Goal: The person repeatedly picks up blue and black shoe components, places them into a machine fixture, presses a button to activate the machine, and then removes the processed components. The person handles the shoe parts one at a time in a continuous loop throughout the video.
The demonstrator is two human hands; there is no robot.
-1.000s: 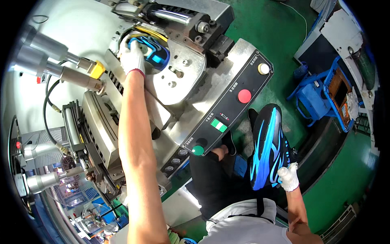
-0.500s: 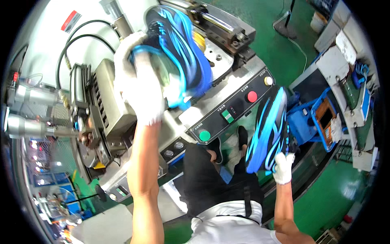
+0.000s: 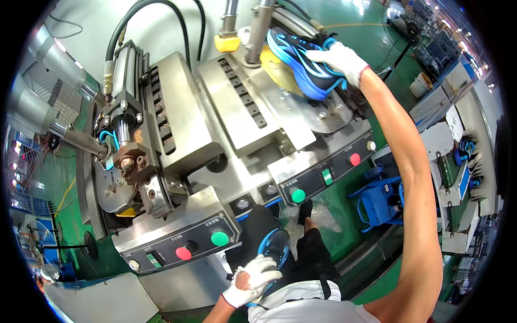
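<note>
My right hand [image 3: 342, 59], in a white glove, reaches far up and grips a black shoe with blue stripes [image 3: 301, 62]. The shoe lies sole outward against the yellow pad [image 3: 277, 67] on the right station of a steel press [image 3: 242, 107]. My left hand [image 3: 253, 280], also gloved, is low by my waist. It holds a second black and blue shoe [image 3: 274, 245], which hangs toe-up in front of my dark trousers.
Two sloping control panels carry red and green buttons [image 3: 202, 245] [image 3: 323, 177]. The left press station [image 3: 129, 167] has hoses and a cylinder. A blue cart [image 3: 379, 199] stands on the green floor at right, with shelving [image 3: 458, 177] beyond.
My left hand lifted a shoe off the press and brought it down to my waist. My right hand raised the other shoe from beside my hip up onto the press.
</note>
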